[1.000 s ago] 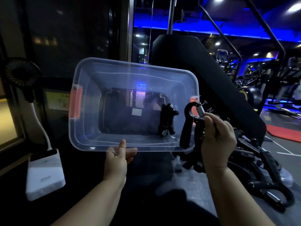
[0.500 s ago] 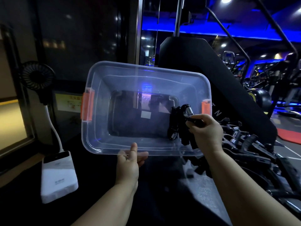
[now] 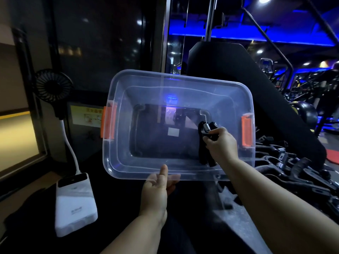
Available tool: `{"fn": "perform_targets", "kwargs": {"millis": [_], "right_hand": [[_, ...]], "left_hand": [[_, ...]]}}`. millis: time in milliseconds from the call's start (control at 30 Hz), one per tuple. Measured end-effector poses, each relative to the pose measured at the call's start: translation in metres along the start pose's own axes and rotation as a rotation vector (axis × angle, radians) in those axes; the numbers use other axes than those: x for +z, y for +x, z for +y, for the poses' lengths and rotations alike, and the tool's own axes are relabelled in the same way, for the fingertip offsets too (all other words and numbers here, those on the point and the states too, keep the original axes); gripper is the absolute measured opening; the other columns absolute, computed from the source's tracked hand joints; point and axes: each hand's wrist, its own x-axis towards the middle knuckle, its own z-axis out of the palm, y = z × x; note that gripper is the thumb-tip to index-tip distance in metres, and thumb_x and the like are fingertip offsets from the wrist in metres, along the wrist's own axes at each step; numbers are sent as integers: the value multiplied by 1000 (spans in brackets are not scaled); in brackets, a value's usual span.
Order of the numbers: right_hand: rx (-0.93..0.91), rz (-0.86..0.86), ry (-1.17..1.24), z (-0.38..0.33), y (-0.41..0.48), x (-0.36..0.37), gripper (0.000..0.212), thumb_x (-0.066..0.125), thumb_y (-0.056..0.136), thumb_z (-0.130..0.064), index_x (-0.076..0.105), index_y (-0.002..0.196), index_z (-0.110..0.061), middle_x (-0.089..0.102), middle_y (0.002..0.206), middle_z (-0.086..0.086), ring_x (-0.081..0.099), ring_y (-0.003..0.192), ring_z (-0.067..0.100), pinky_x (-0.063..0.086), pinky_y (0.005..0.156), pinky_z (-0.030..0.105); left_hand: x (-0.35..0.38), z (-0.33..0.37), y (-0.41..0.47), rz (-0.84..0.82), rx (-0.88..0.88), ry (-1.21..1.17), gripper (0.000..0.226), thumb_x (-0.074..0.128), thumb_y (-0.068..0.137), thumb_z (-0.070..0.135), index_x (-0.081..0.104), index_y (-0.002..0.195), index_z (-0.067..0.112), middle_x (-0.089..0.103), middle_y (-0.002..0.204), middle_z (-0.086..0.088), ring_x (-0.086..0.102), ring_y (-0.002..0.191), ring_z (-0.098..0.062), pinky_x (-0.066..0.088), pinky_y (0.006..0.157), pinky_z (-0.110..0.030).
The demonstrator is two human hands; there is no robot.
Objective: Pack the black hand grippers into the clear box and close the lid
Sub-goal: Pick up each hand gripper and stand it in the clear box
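Observation:
The clear box [image 3: 128,162], with an orange latch [image 3: 108,123] at each end, is tilted up with its opening facing me. My left hand [image 3: 157,191] grips its near rim, thumb on top of the edge. My right hand [image 3: 220,143] is inside the box at the right end and holds a black hand gripper [image 3: 206,142] by its top, near the metal spring. A second black gripper seems to lie right behind it, mostly hidden. A pile of several more black hand grippers [image 3: 293,171] lies at the right, outside the box.
A white power bank [image 3: 75,204] lies at the lower left, with a small black fan [image 3: 52,87] on a white stalk above it. A big black padded gym machine [image 3: 238,76] rises behind the box. No lid is in view.
My right hand has carried the black gripper from outside the box's right end into the box. The box has stayed tilted in my left hand.

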Motion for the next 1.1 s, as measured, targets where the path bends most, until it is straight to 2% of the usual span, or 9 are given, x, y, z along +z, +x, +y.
{"fn": "perform_targets", "kwargs": {"millis": [200,300,433,567,700,833,967,1100], "right_hand": [[102,-41,-64,2,21,19,27,68,84,-28,61,107,-17,67,107,9,59,106,29,48,88,33],[133,-101,-204,0,29,20,31,69,83,-28,55,109,-16,63,109,11,58,104,32,44,82,32],[55,-134,-410,2,34,16,28,65,84,-19,40,96,-15,63,103,16,59,99,36,40,71,33],[-78,-91,-583,4,39,15,27,64,83,-23,42,96,-13,66,100,15,61,95,37,38,67,34],[-176,-49,-679,6,44,21,20,56,84,-21,37,88,-17,66,97,13,61,93,36,34,65,34],[-234,-18,-793,8,49,22,15,56,84,-22,51,96,-14,61,106,11,51,104,32,39,76,36],[-336,0,-888,13,55,22,32,64,81,-31,58,106,-14,49,116,9,43,112,30,37,90,38],[-448,-136,-781,22,63,20,55,71,74,-34,51,123,-15,42,135,8,34,128,29,36,102,39]], "left_hand": [[0,4,-3,-28,-9,-7,32,48,94,36,59,92,6,75,79,-9,70,75,-15,46,71,-28],[0,5,-3,-41,-9,-14,39,47,94,37,59,100,0,74,80,-10,71,75,-16,47,71,-27],[0,7,-5,-47,-11,-18,44,46,95,35,59,102,-7,74,79,-12,71,74,-17,48,70,-26],[1,9,-7,-32,-6,-31,36,47,94,36,59,98,2,74,78,-12,70,79,-20,47,73,-29],[2,12,-10,-24,-7,-32,30,47,94,35,58,99,8,74,78,-11,70,80,-20,47,73,-29],[2,13,-11,-29,-9,-38,30,48,93,36,58,101,8,74,78,-11,70,76,-17,47,73,-29],[2,13,-11,-21,-13,-49,32,48,93,36,57,101,7,74,78,-11,69,76,-18,47,74,-29],[4,16,-13,-13,-13,-75,28,48,93,34,57,99,8,73,76,-14,69,67,-13,47,66,-25]]}}
